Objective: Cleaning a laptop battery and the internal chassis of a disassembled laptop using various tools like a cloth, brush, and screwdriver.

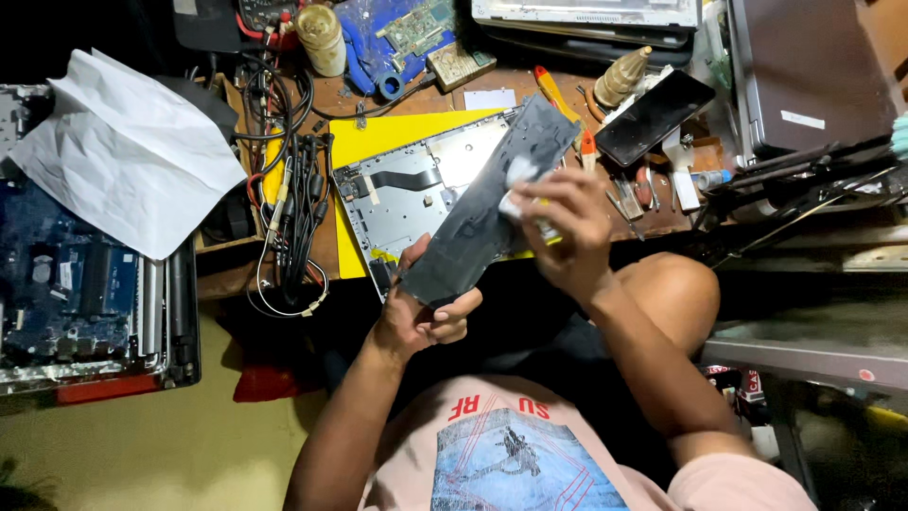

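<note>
My left hand point(423, 317) grips the near end of a long dark flat panel point(473, 222), a keyboard-like slab seen from its back, held tilted above my lap. My right hand point(565, 227) presses a small white wad with a yellow-tipped item point(525, 194) against the middle of the panel. Beneath the panel lies an open silver laptop chassis point(407, 194) resting on a yellow sheet point(397, 132) on the wooden bench.
A black phone point(653, 115), pliers and screwdrivers point(567, 109) lie at the back right. A bundle of black cables point(293, 194) sits left of the chassis. White paper point(123, 156) covers a blue circuit board point(66, 284) at the left. A closed laptop point(813, 71) stands far right.
</note>
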